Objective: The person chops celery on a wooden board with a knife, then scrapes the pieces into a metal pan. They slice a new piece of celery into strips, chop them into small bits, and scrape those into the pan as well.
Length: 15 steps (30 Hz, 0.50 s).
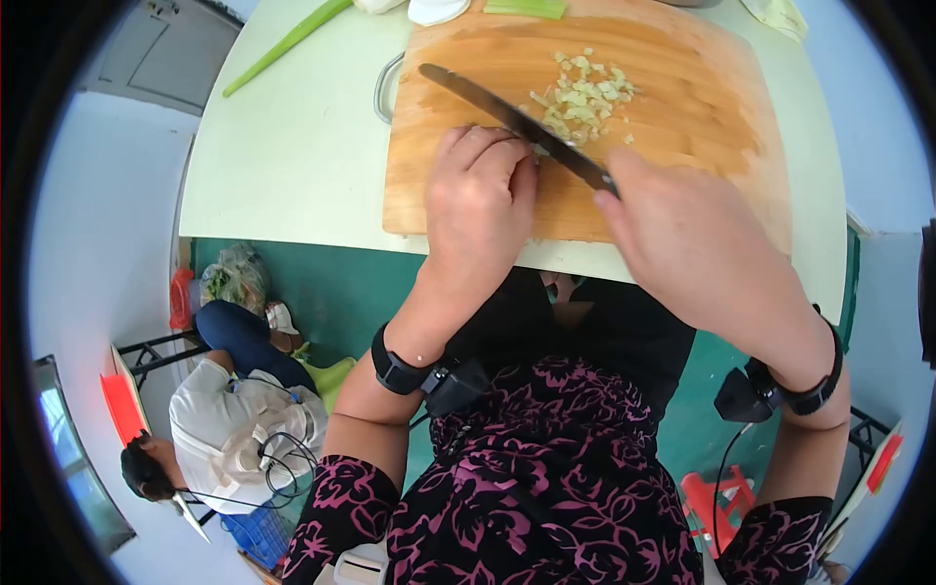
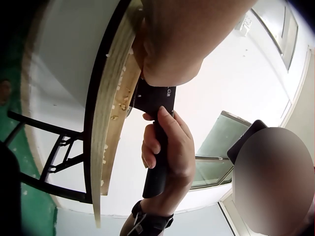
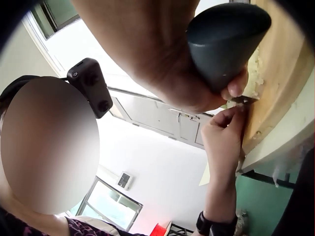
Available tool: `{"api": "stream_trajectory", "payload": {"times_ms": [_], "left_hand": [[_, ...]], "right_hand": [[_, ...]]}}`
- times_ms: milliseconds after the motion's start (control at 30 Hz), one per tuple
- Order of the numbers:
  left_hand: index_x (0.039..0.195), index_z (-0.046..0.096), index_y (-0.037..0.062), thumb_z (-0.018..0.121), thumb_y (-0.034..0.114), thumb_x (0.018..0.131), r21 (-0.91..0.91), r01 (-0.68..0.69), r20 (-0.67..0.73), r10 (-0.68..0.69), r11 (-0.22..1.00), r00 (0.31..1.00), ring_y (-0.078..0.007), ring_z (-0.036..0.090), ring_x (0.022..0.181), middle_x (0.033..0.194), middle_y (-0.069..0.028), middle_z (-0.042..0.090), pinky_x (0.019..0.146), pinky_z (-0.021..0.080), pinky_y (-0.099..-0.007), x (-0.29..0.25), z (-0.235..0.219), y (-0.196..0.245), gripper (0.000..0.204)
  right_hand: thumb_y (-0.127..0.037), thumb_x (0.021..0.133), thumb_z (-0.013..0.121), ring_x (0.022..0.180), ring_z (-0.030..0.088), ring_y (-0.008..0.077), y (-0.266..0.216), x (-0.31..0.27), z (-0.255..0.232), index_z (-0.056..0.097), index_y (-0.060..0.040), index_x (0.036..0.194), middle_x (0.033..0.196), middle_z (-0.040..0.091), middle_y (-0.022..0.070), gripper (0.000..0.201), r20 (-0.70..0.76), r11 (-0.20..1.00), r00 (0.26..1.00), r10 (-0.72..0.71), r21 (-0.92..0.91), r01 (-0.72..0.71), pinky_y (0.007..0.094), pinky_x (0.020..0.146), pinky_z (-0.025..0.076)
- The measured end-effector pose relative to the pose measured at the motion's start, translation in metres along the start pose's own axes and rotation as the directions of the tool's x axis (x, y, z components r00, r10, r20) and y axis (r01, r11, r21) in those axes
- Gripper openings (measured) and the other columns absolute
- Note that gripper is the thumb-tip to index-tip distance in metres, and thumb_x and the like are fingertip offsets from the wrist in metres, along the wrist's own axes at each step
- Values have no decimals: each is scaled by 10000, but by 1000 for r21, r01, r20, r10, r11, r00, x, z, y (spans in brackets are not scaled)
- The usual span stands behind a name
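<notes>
A wide-bladed knife [image 1: 517, 121] crosses the wooden cutting board [image 1: 702, 97], its edge by the left hand's knuckles. The right hand [image 1: 697, 234] grips its dark handle; the left wrist view shows that hand [image 2: 172, 147] curled round the black handle [image 2: 156, 172]. Bent fingers of the left hand [image 1: 481, 195] rest on the board beside the blade, with a small pale piece partly visible at their tips; what lies under them is hidden. Chopped pale-green bits [image 1: 585, 97] lie beyond the blade. In the right wrist view the left hand [image 3: 224, 142] is close to the blade [image 3: 244, 99].
A long green stalk [image 1: 288, 47] lies on the pale table [image 1: 283, 146], left of the board. A cut green piece [image 1: 526, 8] is at the board's far edge. A metal handle [image 1: 387, 88] sticks out at the board's left. Another person [image 1: 234, 419] sits at lower left.
</notes>
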<state>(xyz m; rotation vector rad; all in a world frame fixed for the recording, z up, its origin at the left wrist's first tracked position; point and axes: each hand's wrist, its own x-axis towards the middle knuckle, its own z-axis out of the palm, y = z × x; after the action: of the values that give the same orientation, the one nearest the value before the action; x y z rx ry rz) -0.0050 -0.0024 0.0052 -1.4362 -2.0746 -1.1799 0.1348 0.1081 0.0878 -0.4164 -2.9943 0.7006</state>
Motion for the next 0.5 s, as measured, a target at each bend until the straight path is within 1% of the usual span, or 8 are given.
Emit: {"api": "stream_trajectory", "payload": {"times_ms": [67, 167, 267, 367, 467, 500], "left_hand": [[754, 660, -19, 692, -60, 689, 5, -12, -5, 12, 1000, 1000, -269, 610, 742, 803, -107, 662, 666, 499, -328, -1, -1, 0, 84], [772, 671, -26, 693, -52, 710, -55, 64, 28, -63, 996, 998, -265, 621, 757, 826, -112, 670, 682, 504, -327, 0, -8, 3, 70], [788, 676, -33, 695, -47, 725, -81, 159, 27, -158, 984, 987, -260, 626, 780, 843, -117, 674, 694, 508, -328, -4, -10, 8, 67], [787, 677, -29, 700, -51, 716, -6, 74, -9, -74, 997, 997, -261, 623, 791, 838, -113, 669, 708, 509, -330, -9, -7, 4, 78], [783, 677, -23, 702, -60, 707, 1, 38, -36, -38, 999, 999, -260, 615, 782, 821, -104, 658, 707, 504, -333, -9, -4, -1, 88], [781, 676, -21, 701, -63, 705, 2, 23, -36, -23, 1000, 999, -259, 612, 775, 816, -104, 654, 701, 502, -334, -7, -5, -1, 90]], "right_hand": [[-179, 916, 520, 604, 524, 421, -6, 5, -2, 473, 24, 840, 608, 525, 206, 222, 4, 998, 998, 57, -15, -57, 469, 561, 386], [-179, 912, 521, 618, 529, 427, -1, 4, -21, 477, 21, 833, 619, 531, 210, 219, 26, 981, 990, 140, 135, -142, 474, 566, 389], [-177, 910, 524, 626, 535, 426, 6, -6, -24, 480, 18, 829, 628, 535, 212, 216, -131, 996, 990, 47, 85, -36, 472, 565, 389], [-179, 909, 528, 634, 542, 426, -3, -11, -21, 480, 20, 821, 628, 534, 219, 223, -71, 990, 993, 96, 108, -88, 480, 567, 399], [-180, 908, 532, 644, 547, 427, -2, -7, -9, 482, 20, 809, 628, 536, 223, 229, -15, 1000, 1000, 22, -1, -22, 492, 579, 412], [-182, 906, 535, 647, 549, 428, -3, -6, -8, 483, 19, 807, 627, 536, 224, 231, -1, 999, 999, 32, 5, -32, 495, 581, 415]]}}
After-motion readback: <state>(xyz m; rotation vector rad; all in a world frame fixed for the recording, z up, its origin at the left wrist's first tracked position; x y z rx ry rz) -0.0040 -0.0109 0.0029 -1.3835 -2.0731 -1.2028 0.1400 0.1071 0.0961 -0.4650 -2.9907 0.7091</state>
